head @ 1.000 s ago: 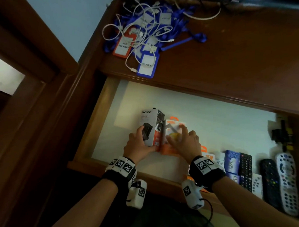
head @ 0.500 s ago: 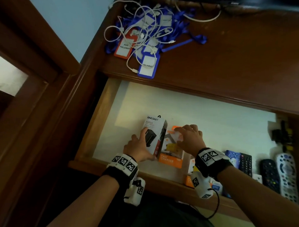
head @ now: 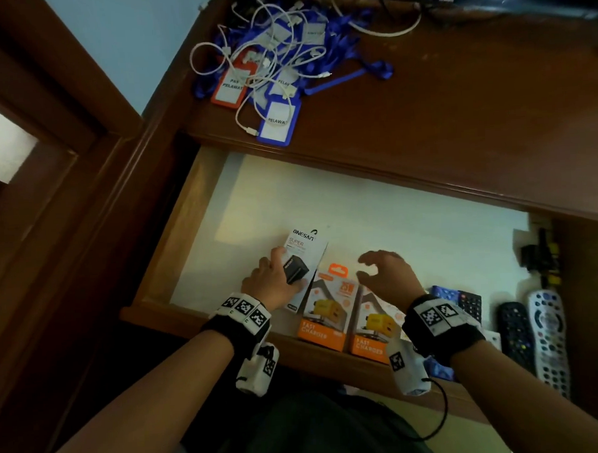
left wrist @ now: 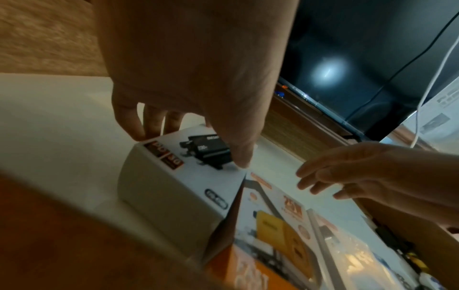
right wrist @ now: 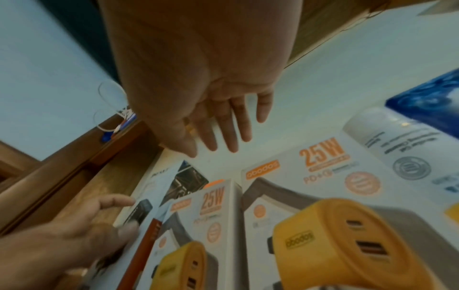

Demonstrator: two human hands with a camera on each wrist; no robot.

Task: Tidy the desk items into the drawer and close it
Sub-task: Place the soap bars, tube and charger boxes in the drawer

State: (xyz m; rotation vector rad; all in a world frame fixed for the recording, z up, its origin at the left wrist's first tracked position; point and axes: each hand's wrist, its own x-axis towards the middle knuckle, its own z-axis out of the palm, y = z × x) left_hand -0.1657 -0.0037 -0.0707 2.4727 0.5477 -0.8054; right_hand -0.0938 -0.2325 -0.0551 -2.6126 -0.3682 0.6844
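The drawer (head: 201, 210) stands pulled out, lined in white. A white charger box (head: 307, 250) (left wrist: 174, 186) lies in its front middle. My left hand (head: 276, 278) grips it, thumb on the top face and fingers down its left side. Right of it, two orange-and-white fast charger boxes (head: 323, 314) (head: 374, 329) lie side by side against the drawer front. My right hand (head: 378, 270) (right wrist: 218, 137) hovers just above them, fingers relaxed, holding nothing. On the desk top (head: 457, 116), blue lanyards with badge holders (head: 276, 124) lie tangled with white cables (head: 214, 52).
At the drawer's right end lie a dark remote (head: 516, 333), a white remote (head: 549, 335), another black remote (head: 470, 304) and a blue box (head: 444, 292). A white bottle (right wrist: 397, 147) lies beside the orange boxes. A dark screen (left wrist: 347, 58) stands behind the desk.
My right hand set an orange box down beside the other one and lifted off it. My left hand lowered the white box from upright to lying flat.
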